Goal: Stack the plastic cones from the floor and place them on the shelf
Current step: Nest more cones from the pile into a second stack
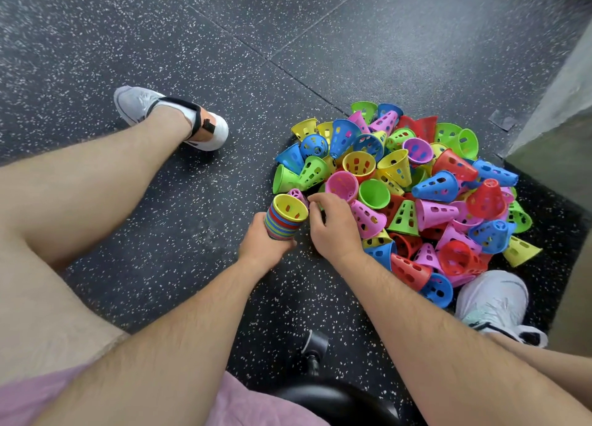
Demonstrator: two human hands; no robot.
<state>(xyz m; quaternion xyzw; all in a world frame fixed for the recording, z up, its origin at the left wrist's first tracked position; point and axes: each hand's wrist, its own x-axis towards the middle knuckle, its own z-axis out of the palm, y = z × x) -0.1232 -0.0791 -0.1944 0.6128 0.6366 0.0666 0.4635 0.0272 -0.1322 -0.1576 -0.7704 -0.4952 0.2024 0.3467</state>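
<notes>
Down on the black speckled rubber floor (160,25), a loose heap of perforated plastic cones (416,185) in many colours lies before the seated person, within easy reach of both arms. The nested stack of cones (285,222), yellow one on top, is gripped round its lower part by the left hand (264,244), mouth up and close to the heap's edge, ready, I'd guess, for another. The right hand (333,230) curls its fingers beside a small pink cone (297,195); whether it grips anything I cannot tell.

No text, label, brand or number is readable on the cones (416,185), shoes (173,118) or floor (128,25)
</notes>
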